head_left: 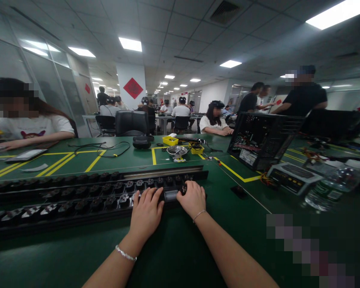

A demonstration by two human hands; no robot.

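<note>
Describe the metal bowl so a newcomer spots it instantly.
On the green table, look past the long black trays on the near side. Just beyond, beside two small yellow bins, sits the metal bowl. Its round, silvery shape sets it apart from them.

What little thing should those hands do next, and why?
Perhaps the right hand should ease the round black piece at its fingertips toward the left hand: a bare grey stretch of the near black rack shows between them, while similar pieces line the rack further left.
</note>
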